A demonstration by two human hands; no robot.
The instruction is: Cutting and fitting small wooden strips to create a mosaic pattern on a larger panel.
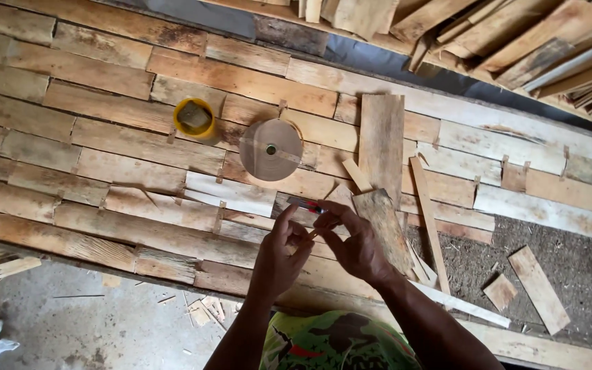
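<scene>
Head view, looking down at a sheet (138, 147) of patched veneer strips laid side by side. Both hands meet over its near edge, low centre. Left hand (284, 255) has fingers curled, thumb and forefinger pinched together on the lower end of a small cutter (307, 205), red and dark, thin. Right hand (355, 245) is closed around the same cutter from the other side, fingertips touching the left hand's. Cutter sits between the two hands, tip pointing up-left, just above the sheet; can't tell if it touches the wood. Just right of the right hand lies a dark scrap (385, 229), tilted, partly under the wrist. Above it a long upright plank (381, 145). A thin strip (427, 214) runs down beside the scrap. Tape roll (270, 150), brown, flat on the sheet, well above the hands. Yellow cup (194, 117) left of the roll, near it, apart. Offcuts (537, 288) on bare ground at right. Stacked boards (529, 41) along the top right. Green patterned cloth (337, 342) at bottom centre between the forearms.
</scene>
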